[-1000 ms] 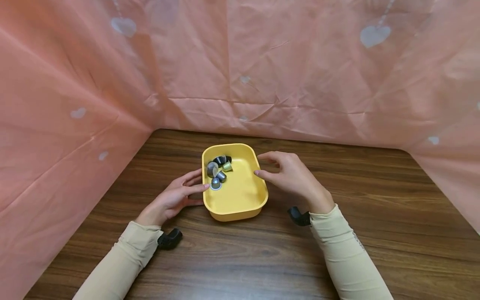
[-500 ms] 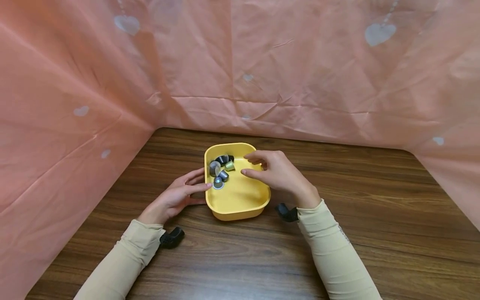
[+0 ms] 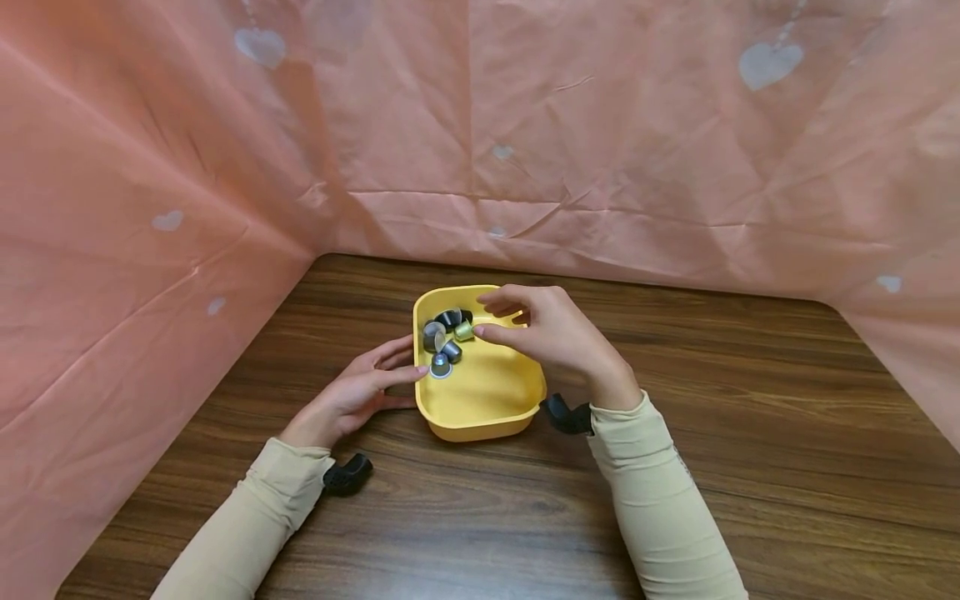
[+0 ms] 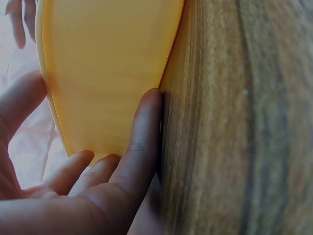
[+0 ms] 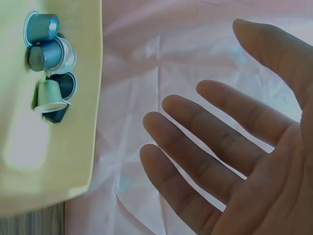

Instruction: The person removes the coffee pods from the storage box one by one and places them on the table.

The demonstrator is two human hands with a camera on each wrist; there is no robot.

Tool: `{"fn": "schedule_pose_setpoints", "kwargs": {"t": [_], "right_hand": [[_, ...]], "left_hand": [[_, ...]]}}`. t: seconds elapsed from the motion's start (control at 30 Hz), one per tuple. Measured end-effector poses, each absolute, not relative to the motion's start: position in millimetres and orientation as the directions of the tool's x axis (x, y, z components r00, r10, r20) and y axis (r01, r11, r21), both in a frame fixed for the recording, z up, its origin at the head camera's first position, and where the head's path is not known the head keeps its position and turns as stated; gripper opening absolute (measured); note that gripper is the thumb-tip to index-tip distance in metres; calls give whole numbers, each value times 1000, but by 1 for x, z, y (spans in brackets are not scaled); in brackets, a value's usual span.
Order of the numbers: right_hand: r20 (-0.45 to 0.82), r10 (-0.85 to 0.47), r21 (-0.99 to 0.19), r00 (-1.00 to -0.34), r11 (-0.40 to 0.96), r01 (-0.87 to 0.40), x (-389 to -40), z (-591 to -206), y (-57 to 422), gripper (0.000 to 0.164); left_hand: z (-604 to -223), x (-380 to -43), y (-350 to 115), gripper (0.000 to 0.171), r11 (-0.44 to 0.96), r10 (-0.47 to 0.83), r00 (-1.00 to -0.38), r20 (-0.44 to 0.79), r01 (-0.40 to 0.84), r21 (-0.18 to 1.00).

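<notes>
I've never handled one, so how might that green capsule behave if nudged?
Being round and tapered, the green capsule may roll in a curve. Its shiny surface could be slippery. The walled yellow tray should contain it.

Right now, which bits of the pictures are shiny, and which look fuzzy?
Head view: pale glare on the near part of the table; left wrist view: the wood grain, close up, looks fuzzy; right wrist view: a bright, shiny patch inside the yellow bin.

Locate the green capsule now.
In the head view, the green capsule lies in the yellow bin, just left of the right hand, beside the black capsules.
</notes>
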State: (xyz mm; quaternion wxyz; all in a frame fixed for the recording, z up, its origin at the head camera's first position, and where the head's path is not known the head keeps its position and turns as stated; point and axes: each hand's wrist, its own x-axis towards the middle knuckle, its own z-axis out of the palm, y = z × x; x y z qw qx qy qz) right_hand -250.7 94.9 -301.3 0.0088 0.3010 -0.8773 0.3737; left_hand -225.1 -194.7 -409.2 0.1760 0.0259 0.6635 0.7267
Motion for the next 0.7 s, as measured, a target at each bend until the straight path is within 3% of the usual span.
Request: {"fn": "schedule_pose_setpoints", "kwargs": {"t": [0.7], "right_hand": [[177,-557,-547,-811,630,-552,-283,-323,41,46]], "left_hand": [[-414,-225,-198,78,-73,310,-935,-171,-202,977]]}}
